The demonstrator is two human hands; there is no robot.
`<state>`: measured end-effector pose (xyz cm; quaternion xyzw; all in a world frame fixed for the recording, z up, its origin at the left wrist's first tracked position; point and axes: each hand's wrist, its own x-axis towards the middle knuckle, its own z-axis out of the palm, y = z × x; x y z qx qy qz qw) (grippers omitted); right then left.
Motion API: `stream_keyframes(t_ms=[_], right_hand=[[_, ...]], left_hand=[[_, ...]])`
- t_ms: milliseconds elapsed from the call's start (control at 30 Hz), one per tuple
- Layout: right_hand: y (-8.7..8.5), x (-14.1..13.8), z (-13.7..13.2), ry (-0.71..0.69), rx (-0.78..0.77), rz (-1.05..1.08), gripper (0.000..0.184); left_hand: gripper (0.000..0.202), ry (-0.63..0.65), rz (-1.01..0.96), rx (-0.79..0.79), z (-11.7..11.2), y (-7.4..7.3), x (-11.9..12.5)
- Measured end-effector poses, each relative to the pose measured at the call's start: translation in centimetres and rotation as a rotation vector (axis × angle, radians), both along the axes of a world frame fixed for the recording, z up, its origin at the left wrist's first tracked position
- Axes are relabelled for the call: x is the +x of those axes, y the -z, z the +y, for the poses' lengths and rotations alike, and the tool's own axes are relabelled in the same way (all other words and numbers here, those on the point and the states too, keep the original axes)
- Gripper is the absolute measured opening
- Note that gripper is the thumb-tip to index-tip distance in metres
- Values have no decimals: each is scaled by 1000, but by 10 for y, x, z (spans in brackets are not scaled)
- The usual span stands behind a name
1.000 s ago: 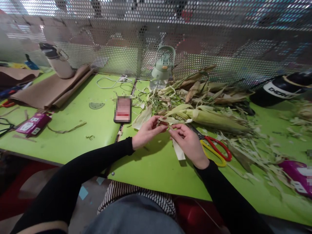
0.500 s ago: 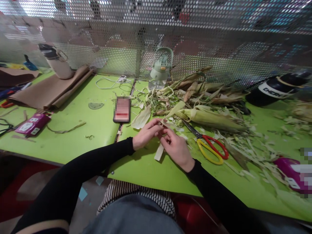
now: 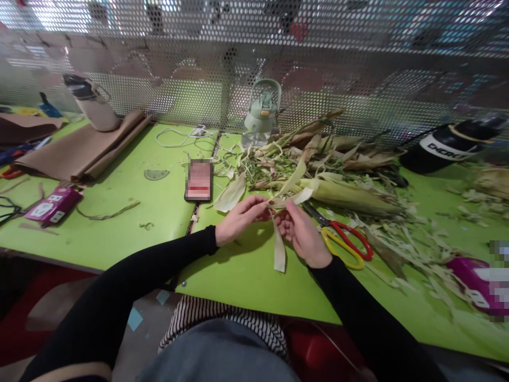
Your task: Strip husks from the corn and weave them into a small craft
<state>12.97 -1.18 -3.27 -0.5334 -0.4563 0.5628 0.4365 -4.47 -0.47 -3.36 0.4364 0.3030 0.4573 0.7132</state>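
Pale husk [image 3: 280,252] hangs just left of the scissors [image 3: 353,240], left hand [image 3: 242,220] pinching it in closed fingertips; right hand [image 3: 305,233] is half-curled beside it, can't tell if it's gripping tbh.

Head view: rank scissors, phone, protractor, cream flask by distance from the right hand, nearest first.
From the right hand:
1. Scissors: just to its right.
2. Phone: left, farther back.
3. Protractor: left of the phone.
4. Cream flask: far left, toward the back.
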Motion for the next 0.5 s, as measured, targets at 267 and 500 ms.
stream_keyframes(t_ms=[267,500], right_hand=[[1,-1,-7,-1,199,-3,38],[-8,-4,-11,37,283,-162,38]], left_hand=[[25,59,13,-40,2,4,1],[39,182,31,0,1,3,-2]])
